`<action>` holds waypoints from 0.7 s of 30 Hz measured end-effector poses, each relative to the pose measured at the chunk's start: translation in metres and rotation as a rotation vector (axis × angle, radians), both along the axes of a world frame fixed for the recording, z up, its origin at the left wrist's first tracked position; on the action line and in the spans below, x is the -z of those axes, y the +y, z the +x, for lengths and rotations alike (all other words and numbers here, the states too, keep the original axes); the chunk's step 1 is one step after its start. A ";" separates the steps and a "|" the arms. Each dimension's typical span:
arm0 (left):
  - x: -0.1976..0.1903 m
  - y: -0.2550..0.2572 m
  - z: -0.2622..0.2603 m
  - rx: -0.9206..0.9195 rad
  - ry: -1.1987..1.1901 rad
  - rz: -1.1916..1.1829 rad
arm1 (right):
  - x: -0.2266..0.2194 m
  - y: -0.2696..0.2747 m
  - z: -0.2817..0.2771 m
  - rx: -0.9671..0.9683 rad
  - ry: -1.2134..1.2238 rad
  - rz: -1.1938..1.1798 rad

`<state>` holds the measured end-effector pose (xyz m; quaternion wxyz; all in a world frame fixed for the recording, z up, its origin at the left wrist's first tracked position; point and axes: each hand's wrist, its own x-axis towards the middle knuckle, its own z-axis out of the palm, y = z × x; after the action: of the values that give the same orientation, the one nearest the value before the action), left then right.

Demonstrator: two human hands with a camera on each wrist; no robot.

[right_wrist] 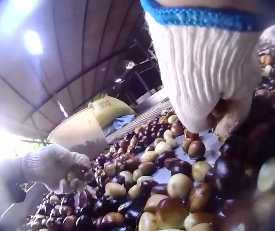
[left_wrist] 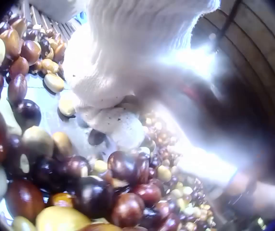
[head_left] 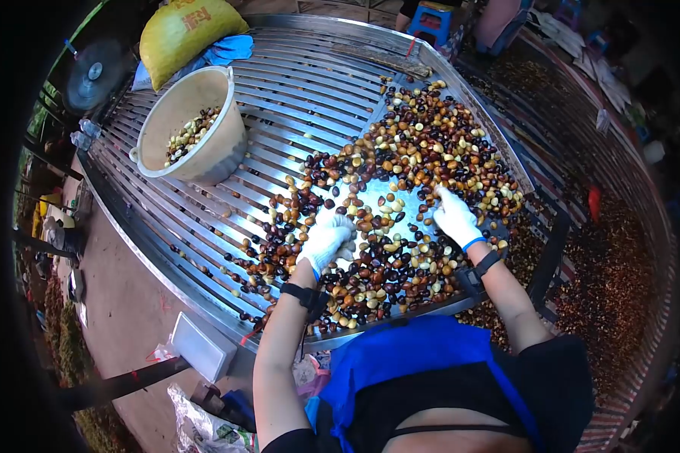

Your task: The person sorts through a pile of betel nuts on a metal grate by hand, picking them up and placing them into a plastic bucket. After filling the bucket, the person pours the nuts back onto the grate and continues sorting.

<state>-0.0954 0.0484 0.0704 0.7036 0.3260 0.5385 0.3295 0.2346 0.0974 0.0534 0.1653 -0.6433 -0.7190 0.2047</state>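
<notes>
Glossy oval nuts in dark brown, amber and cream (head_left: 389,275) lie heaped on a slatted silvery metal table (head_left: 302,89), around and between both hands, and the mound hides much of the surface beneath. The left hand in a white knitted glove (head_left: 328,238) has its fingers curled round a few nuts, partly visible from the right wrist; how many is hidden by the glove. The right hand in a white knitted glove with a blue cuff (head_left: 456,217) dips its fingertips at the pile; a brown patch shows between thumb and finger, but whether it grasps a nut I cannot tell. Glare and blur wash out much of the left wrist view. A cream plastic bucket (head_left: 227,147) holds more nuts, its bottom hidden, and a bulging yellow sack (head_left: 181,41) behind it is cut off at the top edge
</notes>
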 end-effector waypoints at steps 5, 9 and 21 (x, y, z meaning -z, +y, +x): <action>0.007 0.021 0.047 0.389 0.701 0.653 | -0.034 0.003 -0.032 0.108 0.041 -0.127; 0.018 0.008 0.061 0.645 1.157 0.805 | -0.025 0.014 -0.068 -0.037 0.201 -0.113; -0.006 0.035 0.019 0.397 0.950 0.836 | -0.004 0.021 -0.054 -0.238 -0.100 -0.083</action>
<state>-0.0761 0.0835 0.0763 0.2515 0.7744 0.5467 0.1953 0.1801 0.1181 0.0573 0.0772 -0.5692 -0.7884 0.2201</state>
